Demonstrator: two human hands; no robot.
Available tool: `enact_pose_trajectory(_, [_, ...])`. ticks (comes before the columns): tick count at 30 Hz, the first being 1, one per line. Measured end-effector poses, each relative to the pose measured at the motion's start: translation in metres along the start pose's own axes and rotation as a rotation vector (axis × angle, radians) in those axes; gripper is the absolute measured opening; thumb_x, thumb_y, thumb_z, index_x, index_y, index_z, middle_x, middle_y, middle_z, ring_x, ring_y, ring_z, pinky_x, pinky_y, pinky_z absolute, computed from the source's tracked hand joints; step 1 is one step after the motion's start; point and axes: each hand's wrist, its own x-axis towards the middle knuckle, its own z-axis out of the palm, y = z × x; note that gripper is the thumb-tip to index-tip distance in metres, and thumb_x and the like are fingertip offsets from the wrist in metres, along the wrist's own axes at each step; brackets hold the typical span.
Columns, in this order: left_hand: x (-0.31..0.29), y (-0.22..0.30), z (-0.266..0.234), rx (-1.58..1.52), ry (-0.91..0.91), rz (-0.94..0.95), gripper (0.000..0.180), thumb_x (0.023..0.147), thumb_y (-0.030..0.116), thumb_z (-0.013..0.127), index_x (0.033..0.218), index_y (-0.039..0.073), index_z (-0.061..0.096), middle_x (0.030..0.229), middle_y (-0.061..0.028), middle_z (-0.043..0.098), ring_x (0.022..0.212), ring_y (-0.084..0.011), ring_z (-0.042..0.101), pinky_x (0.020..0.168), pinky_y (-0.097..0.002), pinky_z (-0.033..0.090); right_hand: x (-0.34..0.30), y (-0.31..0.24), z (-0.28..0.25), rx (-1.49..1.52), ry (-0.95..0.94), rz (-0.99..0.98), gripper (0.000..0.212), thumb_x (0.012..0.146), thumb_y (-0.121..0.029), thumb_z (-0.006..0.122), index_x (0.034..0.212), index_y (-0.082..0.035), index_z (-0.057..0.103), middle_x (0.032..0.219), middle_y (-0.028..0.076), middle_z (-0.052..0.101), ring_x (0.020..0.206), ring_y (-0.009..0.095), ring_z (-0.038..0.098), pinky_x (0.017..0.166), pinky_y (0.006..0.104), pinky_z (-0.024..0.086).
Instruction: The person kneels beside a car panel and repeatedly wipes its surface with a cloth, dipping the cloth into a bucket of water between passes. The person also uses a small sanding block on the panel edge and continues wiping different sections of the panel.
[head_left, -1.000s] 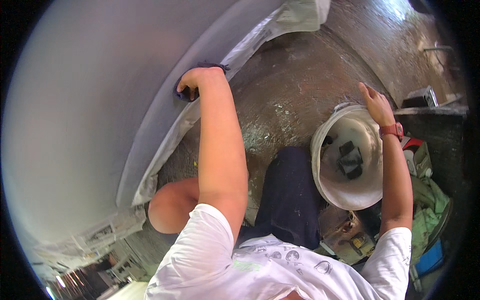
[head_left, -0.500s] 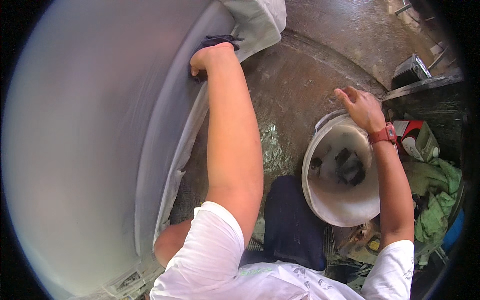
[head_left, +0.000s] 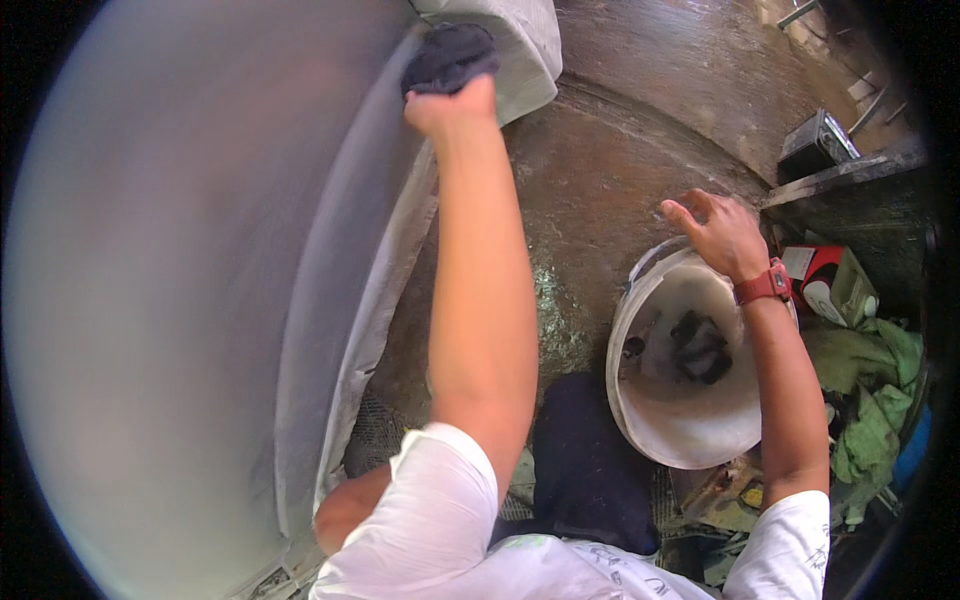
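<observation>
My left hand (head_left: 455, 104) grips a dark cloth (head_left: 450, 58) at the top of a large grey curved panel (head_left: 200, 260), near its raised edge. The fingers are mostly hidden by the cloth and blurred. White covering sheet (head_left: 525, 60) hangs right beside that hand and runs down along the panel's border. My right hand (head_left: 725, 232) hovers over the far rim of a white bucket (head_left: 690, 448), its thumb out, fingers loosely bent and nothing in them. Inside the bucket lies a crumpled dark piece (head_left: 702, 348), with a smaller dark bit near the wall.
A brown, wet-looking floor (head_left: 590, 180) stretches beyond the bucket. To the right are a black box (head_left: 818, 145), a red and white carton (head_left: 835, 285) and a green rag (head_left: 872, 400). My dark-clad knee (head_left: 590, 465) is close to the bucket's left side.
My left hand has slid upward and slightly right along the panel's edge with the cloth, which shows more now. My right hand stays over the bucket. The view has shifted a little.
</observation>
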Motion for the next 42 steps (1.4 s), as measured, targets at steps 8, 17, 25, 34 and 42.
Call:
enact_pose_trajectory(8, [-0.174,0.133,0.019,2.038,-0.466,1.52,0.048,0.101,0.029,0.059,0.146,0.014,0.055,0.152,-0.0107,0.053,0.138,-0.0299,0.052,0.111,-0.0489,0.043,0.001,0.009,0.004,-0.035,0.055,-0.053,0.08,0.095,-0.074,0.05,0.111,0.0,0.074,0.107,0.029,0.073,0.106,0.045,0.069,0.093,0.0525,0.054])
enact_pose_trajectory(17, [-0.214,0.275,-0.015,3.603,-1.469,-0.025,0.054,0.097,0.023,0.059,0.15,0.019,0.055,0.168,0.0022,0.036,0.158,-0.0213,0.025,0.122,-0.046,0.029,0.001,0.009,0.01,-0.061,0.071,-0.053,0.08,0.095,-0.074,0.051,0.117,0.0,0.073,0.113,0.025,0.073,0.11,0.042,0.069,0.096,0.0488,0.053])
enact_pose_trajectory(25, [-0.154,0.254,-0.02,3.569,-1.785,0.134,0.049,0.093,0.034,0.063,0.14,0.02,0.064,0.169,0.0015,0.034,0.159,-0.0196,0.02,0.122,-0.038,0.026,0.003,0.009,0.011,-0.038,0.084,-0.052,0.078,0.094,-0.075,0.051,0.117,-0.004,0.074,0.11,0.022,0.075,0.108,0.039,0.07,0.095,0.0487,0.054])
enact_pose_trajectory(34, [0.002,0.105,0.003,3.448,-1.834,0.741,0.049,0.086,0.03,0.074,0.134,0.023,0.067,0.162,0.0014,0.044,0.154,-0.021,0.031,0.122,-0.042,0.031,0.005,0.01,0.016,-0.071,0.17,-0.065,0.077,0.092,-0.074,0.055,0.118,-0.004,0.074,0.107,0.02,0.075,0.107,0.038,0.07,0.092,0.0484,0.054])
enact_pose_trajectory(42, [0.025,0.076,0.011,3.29,-1.582,1.215,0.059,0.085,0.032,0.078,0.141,0.028,0.062,0.162,0.0035,0.043,0.153,-0.021,0.033,0.119,-0.0492,0.036,0.007,0.014,0.014,-0.076,0.12,-0.064,0.087,0.09,-0.081,0.051,0.119,-0.003,0.074,0.112,0.025,0.074,0.11,0.041,0.07,0.098,0.0507,0.054])
